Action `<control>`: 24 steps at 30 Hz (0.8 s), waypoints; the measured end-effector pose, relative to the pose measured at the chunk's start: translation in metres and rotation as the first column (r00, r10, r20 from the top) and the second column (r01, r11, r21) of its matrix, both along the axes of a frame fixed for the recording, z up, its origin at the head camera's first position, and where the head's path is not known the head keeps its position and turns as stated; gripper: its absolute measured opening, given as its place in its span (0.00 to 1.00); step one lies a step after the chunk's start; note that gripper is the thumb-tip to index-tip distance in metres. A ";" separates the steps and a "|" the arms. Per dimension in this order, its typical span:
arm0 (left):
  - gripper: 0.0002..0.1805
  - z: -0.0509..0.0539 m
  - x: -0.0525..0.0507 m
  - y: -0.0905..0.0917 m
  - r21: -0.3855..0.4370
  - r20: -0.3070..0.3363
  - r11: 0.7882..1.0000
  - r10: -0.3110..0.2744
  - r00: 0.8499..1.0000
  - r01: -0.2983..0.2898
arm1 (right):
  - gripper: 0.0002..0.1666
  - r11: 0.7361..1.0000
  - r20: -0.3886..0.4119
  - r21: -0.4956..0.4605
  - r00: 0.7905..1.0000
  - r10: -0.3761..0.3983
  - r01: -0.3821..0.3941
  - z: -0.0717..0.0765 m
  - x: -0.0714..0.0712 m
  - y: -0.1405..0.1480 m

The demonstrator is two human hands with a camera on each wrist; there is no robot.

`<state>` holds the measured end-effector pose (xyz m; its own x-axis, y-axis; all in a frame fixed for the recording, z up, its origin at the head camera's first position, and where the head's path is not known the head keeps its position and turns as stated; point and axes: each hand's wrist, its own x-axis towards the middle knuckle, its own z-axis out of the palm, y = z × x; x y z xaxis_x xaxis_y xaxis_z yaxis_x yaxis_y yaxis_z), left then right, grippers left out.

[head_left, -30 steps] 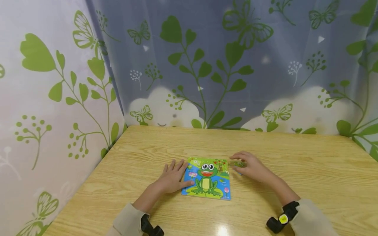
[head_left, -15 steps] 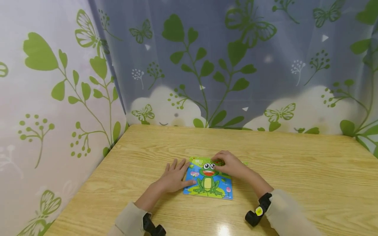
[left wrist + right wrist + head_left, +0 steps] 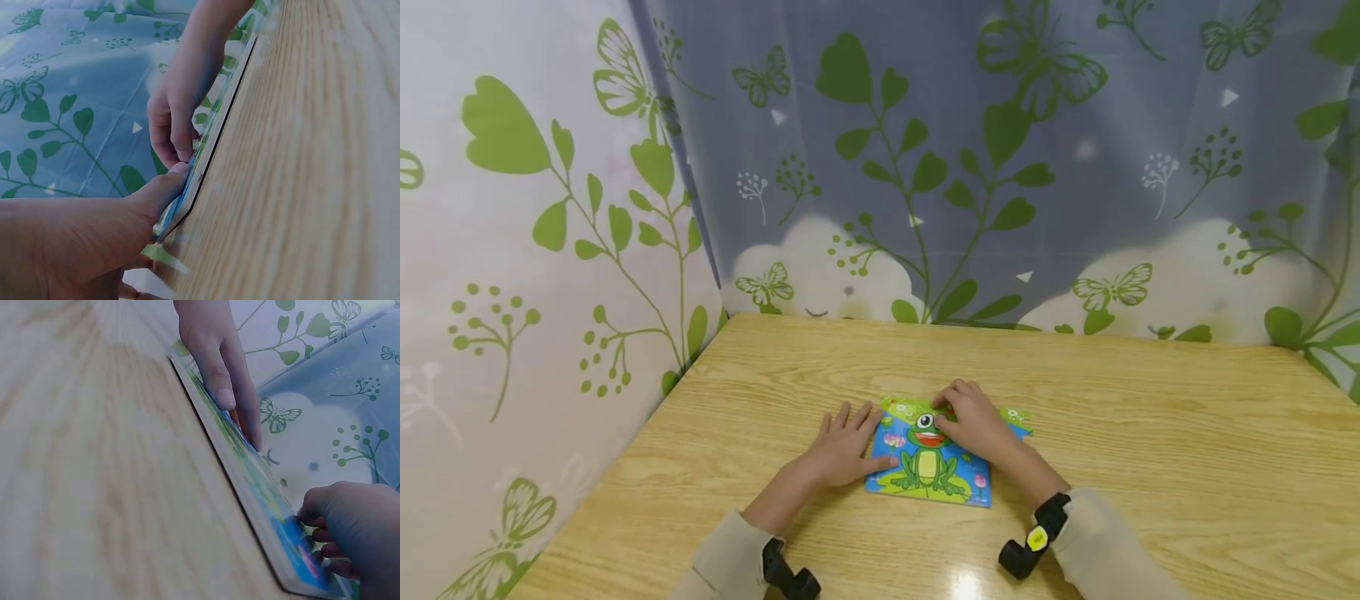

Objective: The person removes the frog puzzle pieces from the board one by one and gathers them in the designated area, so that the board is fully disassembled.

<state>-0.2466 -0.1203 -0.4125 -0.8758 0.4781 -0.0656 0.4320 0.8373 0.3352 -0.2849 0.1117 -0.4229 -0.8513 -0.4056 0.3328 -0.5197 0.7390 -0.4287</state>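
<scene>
Head view: the left hand (image 3: 842,450), fingers spread and relaxed, rests on the frog puzzle (image 3: 928,471). Rightward, the right hand (image 3: 973,421) bends over it, pinching or not I cannot tell, a loose piece (image 3: 1017,417) just beside. Left wrist: the left hand touches the puzzle. Right wrist: the puzzle spans both hands.

head view: the right hand (image 3: 973,421) conceals one of the frog's eyes and the upper right of the frog board (image 3: 928,469); whether its fingertips pinch anything cannot be told. the flowered piece (image 3: 1017,416) is partly hidden behind that hand; the left hand (image 3: 842,454) covers part of the board's left edge. both sleeves (image 3: 730,554) are cut off below. the yellow label's (image 3: 1037,539) print is too small to read.
</scene>
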 end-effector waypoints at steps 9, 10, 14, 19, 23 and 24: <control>0.45 -0.002 -0.002 0.000 -0.007 0.007 1.000 0.003 1.000 -0.003 | 0.09 0.999 -0.023 -0.042 1.000 -0.007 0.006 -0.006 -0.001 0.000; 0.45 -0.002 -0.002 0.000 -0.007 0.007 1.000 0.002 1.000 -0.002 | 0.09 0.999 -0.020 -0.050 1.000 -0.002 0.001 -0.006 -0.001 0.000; 0.45 0.000 0.000 0.000 -0.002 0.005 1.000 -0.005 1.000 0.005 | 0.11 0.997 0.008 -0.078 1.000 0.023 -0.022 -0.003 -0.001 0.003; 0.44 0.000 0.000 0.000 0.004 0.007 1.000 -0.006 1.000 0.006 | 0.14 0.996 0.047 -0.048 0.996 0.071 -0.069 0.006 -0.001 0.006; 0.45 0.001 0.000 0.000 -0.009 0.007 1.000 -0.004 1.000 0.004 | 0.17 0.991 0.083 -0.029 0.988 0.130 -0.128 0.011 -0.001 0.009; 0.44 0.000 0.000 0.000 -0.010 0.007 1.000 -0.004 1.000 0.004 | 0.18 0.989 0.093 -0.032 0.985 0.145 -0.142 0.012 -0.001 0.010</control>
<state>-0.2464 -0.1205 -0.4121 -0.8732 0.4813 -0.0763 0.4335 0.8387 0.3297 -0.2858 0.1213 -0.4113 -0.8129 -0.5184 0.2653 -0.5759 0.6481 -0.4983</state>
